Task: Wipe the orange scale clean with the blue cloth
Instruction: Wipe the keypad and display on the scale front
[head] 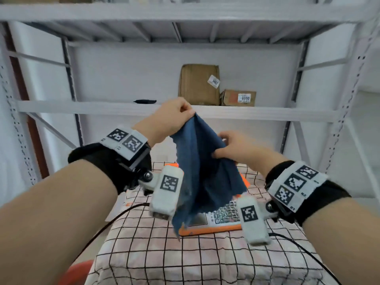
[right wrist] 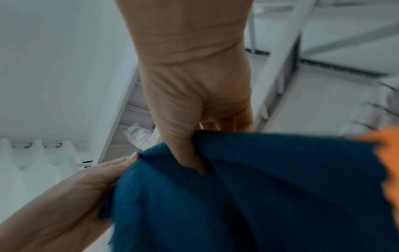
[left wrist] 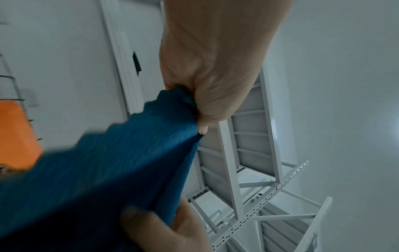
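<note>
Overhead only: orange scale (head: pixel 218 225) keypad under blue cloth (head: pixel 203 171).

Blue cloth (head: pixel 202 161) draped above orange scale (head: pixel 209 230)

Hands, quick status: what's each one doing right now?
Left hand: fingers pinch the top corner of the blue cloth, held up.
Right hand: fingers grip the same cloth lower down, above the orange scale.
</note>
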A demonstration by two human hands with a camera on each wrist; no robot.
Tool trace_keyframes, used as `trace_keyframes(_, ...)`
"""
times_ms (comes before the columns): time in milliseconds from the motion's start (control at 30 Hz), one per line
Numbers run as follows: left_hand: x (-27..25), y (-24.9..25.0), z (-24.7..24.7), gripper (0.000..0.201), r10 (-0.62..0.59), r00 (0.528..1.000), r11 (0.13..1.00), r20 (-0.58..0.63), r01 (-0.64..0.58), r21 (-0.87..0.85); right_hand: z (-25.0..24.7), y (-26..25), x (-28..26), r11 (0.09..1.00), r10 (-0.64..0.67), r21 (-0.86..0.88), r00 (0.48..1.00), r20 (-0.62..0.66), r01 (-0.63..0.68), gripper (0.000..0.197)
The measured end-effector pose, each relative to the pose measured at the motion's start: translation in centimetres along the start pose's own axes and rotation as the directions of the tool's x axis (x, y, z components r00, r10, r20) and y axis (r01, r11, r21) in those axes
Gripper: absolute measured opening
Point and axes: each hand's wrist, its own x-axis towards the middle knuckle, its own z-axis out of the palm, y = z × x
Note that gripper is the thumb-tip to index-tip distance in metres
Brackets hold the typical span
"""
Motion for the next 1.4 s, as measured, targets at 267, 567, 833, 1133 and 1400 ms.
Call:
trace_keyframes(267,1.7,0.8,-3.6,0.008,0.116,0.989,0.948,-0.092,-0.083,0.306,-5.0,0.7,0.7,0.997,0.012,-0.078,0.983,-0.182,-0.027,0.003)
trace_keyframes(567,2.2,-0.3,-4.4,0.01,0.043,0.964,0.918,-0.262,0.065,0.39,-6.3,-0.3,1.5,0.907,-0.151,0.279,0.862,-0.484,0.316,0.014)
trace_keyframes(833,0.7,3.2,-2.6,0.02,-0.05,0.987,0.852,0.156,0.124,-0.51,-6.1,-3.6,1.1,0.66,-0.323,0.641,0.918,-0.229,0.393,0.007)
trace_keyframes(1133,1.2,4.7,-0.8,0.013,-0.072,0.982,0.839,0.173,0.154,-0.523,-4.5,-4.6,1.9,0.776,-0.317,0.543,0.943,-0.104,0.321,0.009)
trace_keyframes(1400,1.4,4.9,-2.5,0.03,0.127,0.946,0.976,0.3,-0.065,-0.208,-3.9,-3.4,1.5,0.728,-0.311,0.611,0.944,-0.11,0.311,0.007)
